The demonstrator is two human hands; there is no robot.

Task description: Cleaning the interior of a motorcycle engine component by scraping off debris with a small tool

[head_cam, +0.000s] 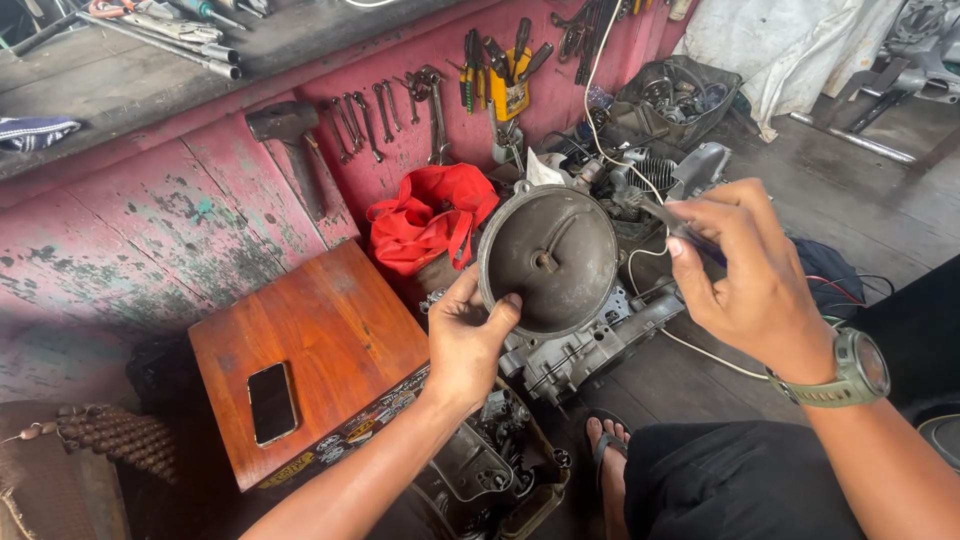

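Head view, going left to right: a black phone (272,402) lies on a reddish wooden box (320,340) at lower left, with a hammer (293,145) and wrenches (385,115) hanging on the worn pink wall above. Near centre, the left hand (466,340) grips the lower rim of a round, funnel-shaped metal cover (548,262), dull grey, grimy, with a small hub at its middle, held just above an engine casing (590,345). At right, the right hand (745,265), wearing a green watch (850,372), is closed around a dark slim tool (655,212).
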